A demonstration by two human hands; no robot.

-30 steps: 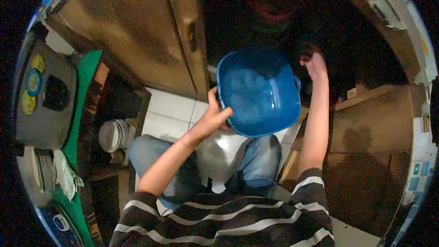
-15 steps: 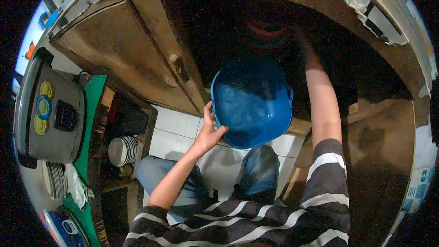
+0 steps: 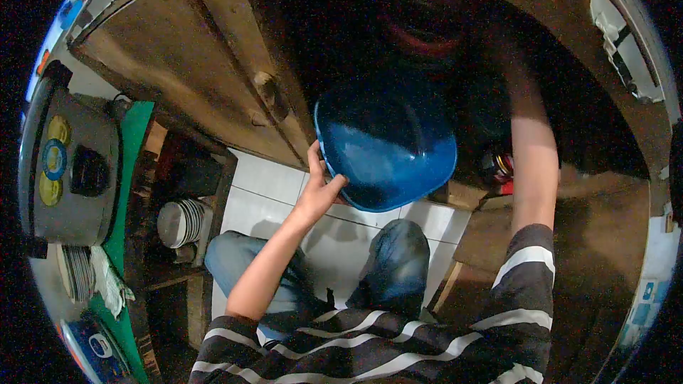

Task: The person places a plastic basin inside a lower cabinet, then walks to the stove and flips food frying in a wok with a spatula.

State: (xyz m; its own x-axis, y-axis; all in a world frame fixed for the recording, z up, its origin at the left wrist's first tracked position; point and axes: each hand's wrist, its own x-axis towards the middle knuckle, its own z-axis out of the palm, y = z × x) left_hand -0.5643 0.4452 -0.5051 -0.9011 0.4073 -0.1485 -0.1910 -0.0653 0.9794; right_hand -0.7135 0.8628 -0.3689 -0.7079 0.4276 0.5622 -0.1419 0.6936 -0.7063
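Blue basin [image 3: 380,160] looks glossy, its far half shadowed.

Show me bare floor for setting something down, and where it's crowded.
Bare white tile: between cabinet door and left knee; also between left knee and right knee, short of the blue basin. Crowded: green shelf, with grey appliance, plates, cloth. Cabinet interior: too dark to judge.
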